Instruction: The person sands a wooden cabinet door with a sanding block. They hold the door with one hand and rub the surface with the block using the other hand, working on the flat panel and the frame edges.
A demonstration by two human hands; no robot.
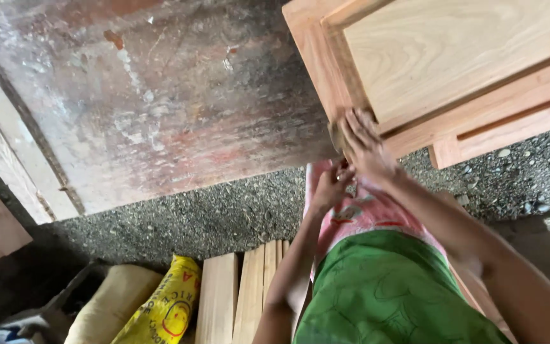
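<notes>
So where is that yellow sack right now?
The yellow sack lies at the bottom left of the head view, on the ground between a tan cushion and a stack of wooden planks.

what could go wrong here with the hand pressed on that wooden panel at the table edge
The wooden panel overhangs the worn table, so pressure from the right hand near its corner might tip or slide it off. That hand seems to press a small pad, too hidden to be sure, against the frame edge, so fingers could scrape the corner. The left hand hangs just below, where a dropped panel might strike it.
</notes>
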